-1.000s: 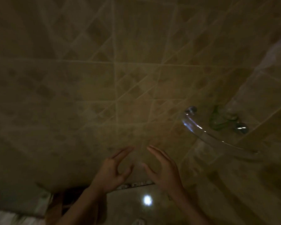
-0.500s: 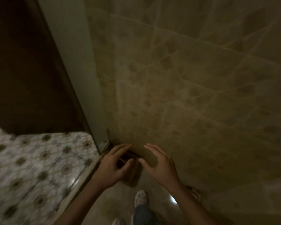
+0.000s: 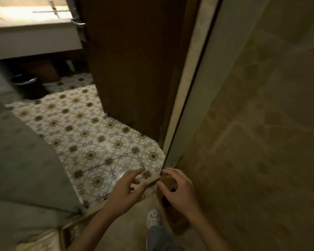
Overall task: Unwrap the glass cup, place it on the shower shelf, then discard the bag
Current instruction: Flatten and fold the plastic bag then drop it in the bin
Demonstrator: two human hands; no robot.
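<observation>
Both hands are up near the shower doorway: left hand [image 3: 124, 193] has loose, spread fingers holding nothing, right hand [image 3: 178, 192] is curled, maybe pinching a clear bag, too blurry to tell.

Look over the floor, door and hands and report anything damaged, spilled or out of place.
Nothing clearly stands out. The patterned floor looks dry and unbroken, and the wooden door stands open with no obvious damage. The left hand and right hand are held close together; whether they hold a clear bag is too dim and blurred to tell.
</observation>
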